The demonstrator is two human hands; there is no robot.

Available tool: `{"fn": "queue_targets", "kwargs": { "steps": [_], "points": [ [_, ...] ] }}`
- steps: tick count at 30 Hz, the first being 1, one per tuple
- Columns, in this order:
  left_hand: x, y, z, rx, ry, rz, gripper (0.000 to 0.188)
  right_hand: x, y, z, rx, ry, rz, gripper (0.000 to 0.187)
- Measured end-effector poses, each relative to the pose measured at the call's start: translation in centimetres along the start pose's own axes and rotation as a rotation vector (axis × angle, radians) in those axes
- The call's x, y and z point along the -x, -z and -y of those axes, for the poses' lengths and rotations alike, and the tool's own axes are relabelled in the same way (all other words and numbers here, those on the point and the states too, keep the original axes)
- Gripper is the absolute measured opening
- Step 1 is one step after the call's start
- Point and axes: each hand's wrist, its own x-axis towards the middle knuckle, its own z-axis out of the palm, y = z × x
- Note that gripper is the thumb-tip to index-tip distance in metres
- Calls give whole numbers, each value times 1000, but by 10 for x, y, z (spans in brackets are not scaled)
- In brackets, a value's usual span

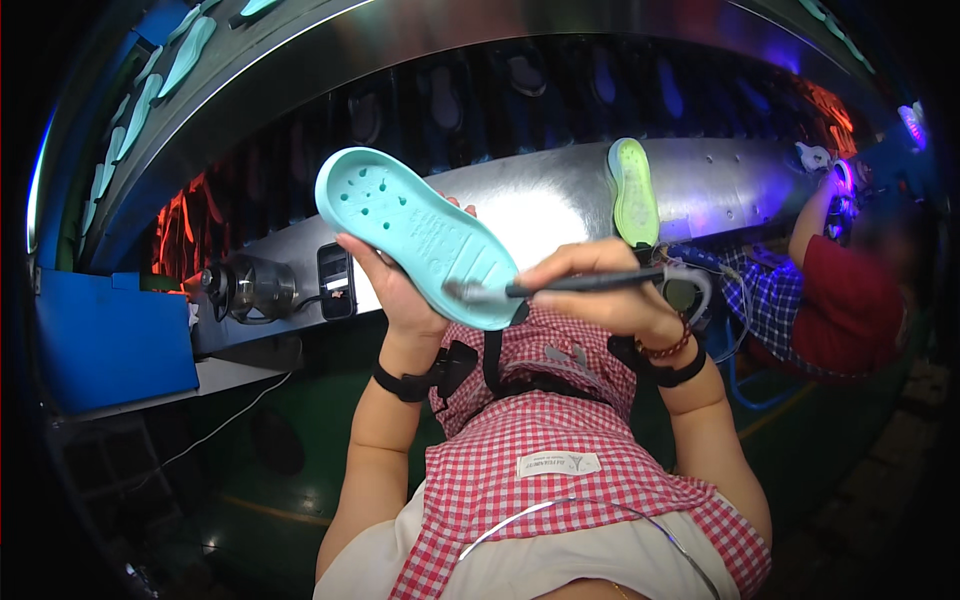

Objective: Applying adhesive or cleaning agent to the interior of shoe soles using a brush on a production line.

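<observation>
A turquoise shoe sole (415, 220) is held up in front of me, tilted, its holed and ribbed face turned up. My left hand (392, 285) is closed round it from below, the thumb along its near edge and fingertips showing at the far edge. My right hand (605, 285) grips the dark handle of a brush (580, 284). The brush's blurred bristle end lies over the ribbed narrower part of the sole. Beyond my right hand, a yellow-green sole (634, 190) lies on the metal bench (540, 185).
A dark-lidded glass jar (255, 288) and a black case (336, 280) stand at the left of the bench, beside a blue box (115, 335). Several turquoise soles (140, 115) lie on the conveyor at upper left. A co-worker in a red top (850, 300) sits at the right.
</observation>
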Motion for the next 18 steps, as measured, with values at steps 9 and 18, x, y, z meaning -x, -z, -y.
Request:
{"fn": "queue_targets", "kwargs": {
  "steps": [9, 18],
  "points": [
    [-1, -32, -19, -114, 11, 103, 79, -2, -5, -23, -826, -60, -61, 16],
    [20, -26, 5, 225, 119, 78, 65, 4, -28, -3, -477, -31, -141, 15]
  ]
}}
